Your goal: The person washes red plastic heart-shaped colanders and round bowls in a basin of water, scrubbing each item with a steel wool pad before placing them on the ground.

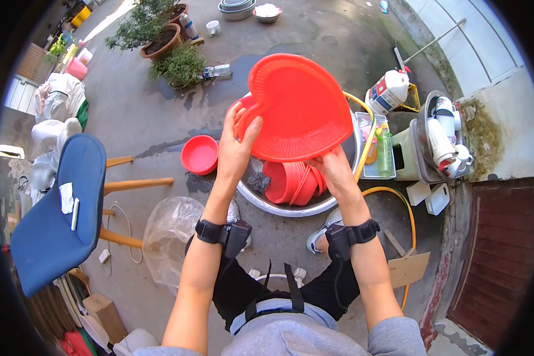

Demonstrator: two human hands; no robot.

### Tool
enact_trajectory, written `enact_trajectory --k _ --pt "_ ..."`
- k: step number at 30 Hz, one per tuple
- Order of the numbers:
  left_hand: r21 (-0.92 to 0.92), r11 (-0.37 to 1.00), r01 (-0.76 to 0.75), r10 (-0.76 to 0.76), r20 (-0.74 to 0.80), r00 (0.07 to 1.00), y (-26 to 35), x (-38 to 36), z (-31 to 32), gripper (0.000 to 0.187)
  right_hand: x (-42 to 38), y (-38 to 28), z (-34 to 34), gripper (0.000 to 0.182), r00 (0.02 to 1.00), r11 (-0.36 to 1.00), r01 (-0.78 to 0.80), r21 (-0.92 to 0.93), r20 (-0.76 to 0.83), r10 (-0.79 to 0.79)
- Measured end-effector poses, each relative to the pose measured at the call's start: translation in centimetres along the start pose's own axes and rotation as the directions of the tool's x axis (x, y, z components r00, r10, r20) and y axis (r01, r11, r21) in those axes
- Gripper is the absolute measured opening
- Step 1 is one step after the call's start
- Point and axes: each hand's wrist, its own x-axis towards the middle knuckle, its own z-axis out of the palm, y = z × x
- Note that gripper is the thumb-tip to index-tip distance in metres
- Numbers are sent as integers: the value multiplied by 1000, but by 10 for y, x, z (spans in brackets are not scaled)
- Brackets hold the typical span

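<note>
A red heart-shaped plastic basket [302, 107] is tilted up in front of me, above a wide metal basin [273, 209]. My left hand [238, 139] is closed on its left rim, the thumb on the near side. At its lower right edge my right hand [333, 169] grips it from below, with some fingers hidden behind it. Stacked red plastic containers [293, 183] lie on their side in the basin. Beside them is a dark grey scouring pad [258, 181]. A round red bowl [199, 155] stands on the ground left of the basin.
A blue chair [65, 207] is at the left, near a clear plastic bag [171, 231]. A yellow hose [410, 219] runs around the right side. Also there are a tray of bottles [375, 172] and a basin of flasks [424, 139]. Potted plants [160, 44] stand farther back.
</note>
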Motion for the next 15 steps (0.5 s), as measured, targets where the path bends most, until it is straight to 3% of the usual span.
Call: enact_trajectory --k 1,3,4,6,7,9,15 --pt "1 1000 2 -2 -2 1000 -1 0 -2 59 -1 -3 -1 38 1000 1000 -3 0 1 3" --pt "-285 918 275 -235 168 958 -5 1 -5 50 -3 -13 0 48 995 994 -43 -98 82 51" --pt "-285 918 276 -236 166 957 -9 1 -5 50 -5 -17 1 48 995 994 -45 -99 83 53" --pt "-109 987 119 -111 78 991 -19 1 -2 40 -9 -24 5 54 980 997 74 28 182 -78" --pt "-110 987 120 -112 73 991 -22 1 -1 40 -10 -26 7 54 980 997 71 26 186 -75" --pt "-81 996 38 -39 -13 999 -24 0 3 32 -12 -27 9 73 960 990 103 98 251 -124" --pt "99 992 -81 90 -89 992 -13 -11 13 32 -8 -17 17 66 976 993 109 44 186 -115"
